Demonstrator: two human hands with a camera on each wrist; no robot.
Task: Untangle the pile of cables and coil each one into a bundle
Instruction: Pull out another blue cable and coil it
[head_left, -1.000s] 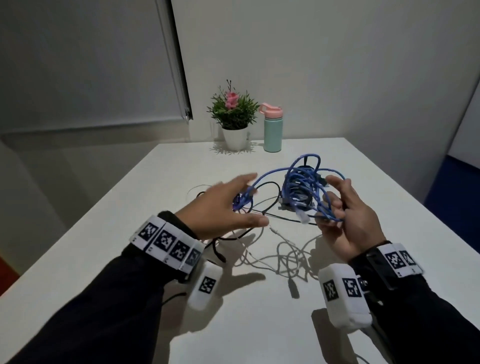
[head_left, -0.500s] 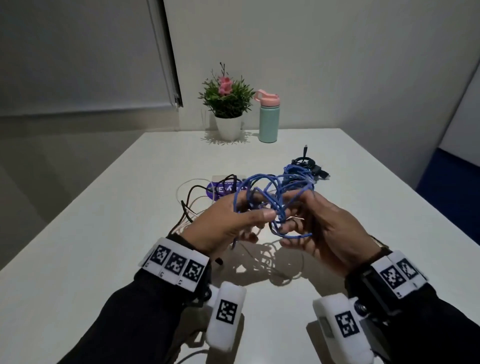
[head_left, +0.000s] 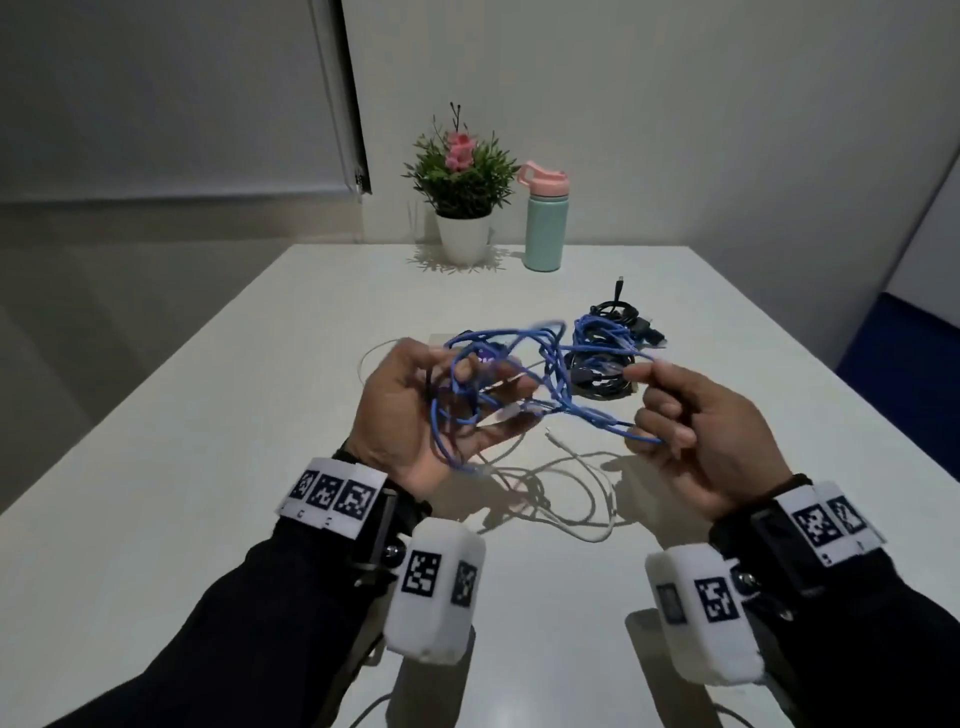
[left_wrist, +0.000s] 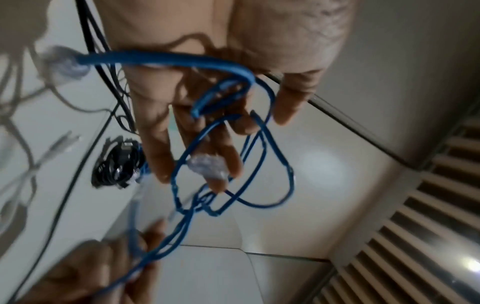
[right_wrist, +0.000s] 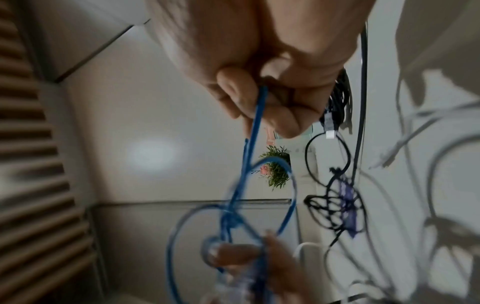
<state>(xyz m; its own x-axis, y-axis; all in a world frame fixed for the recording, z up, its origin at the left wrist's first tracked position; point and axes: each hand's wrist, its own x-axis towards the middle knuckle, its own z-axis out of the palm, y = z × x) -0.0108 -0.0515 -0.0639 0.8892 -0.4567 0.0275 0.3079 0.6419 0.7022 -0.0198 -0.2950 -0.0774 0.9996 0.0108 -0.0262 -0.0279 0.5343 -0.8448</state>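
Note:
A tangled blue cable (head_left: 553, 387) hangs in the air between my two hands, above the white table (head_left: 218, 467). My left hand (head_left: 467, 374) is palm up with its fingers spread, and several blue loops hang over them; the left wrist view shows a clear plug (left_wrist: 205, 162) lying against the fingers (left_wrist: 155, 144). My right hand (head_left: 641, 395) pinches a strand of the same cable between thumb and curled fingers, and the right wrist view shows the blue cable (right_wrist: 255, 123) running out of that pinch (right_wrist: 262, 102). A loose white cable (head_left: 576, 499) lies on the table under the hands.
Behind the hands lie a coiled blue bundle (head_left: 597, 332) and black cable bundles (head_left: 602, 382), plus a thin black cable with a purple tag (right_wrist: 348, 197). A potted plant (head_left: 462, 192) and a mint bottle (head_left: 543, 223) stand at the far edge.
My hands have drawn apart, stretching the blue tangle between them. The left hand has turned palm up and spread its fingers; the right still pinches the cable.

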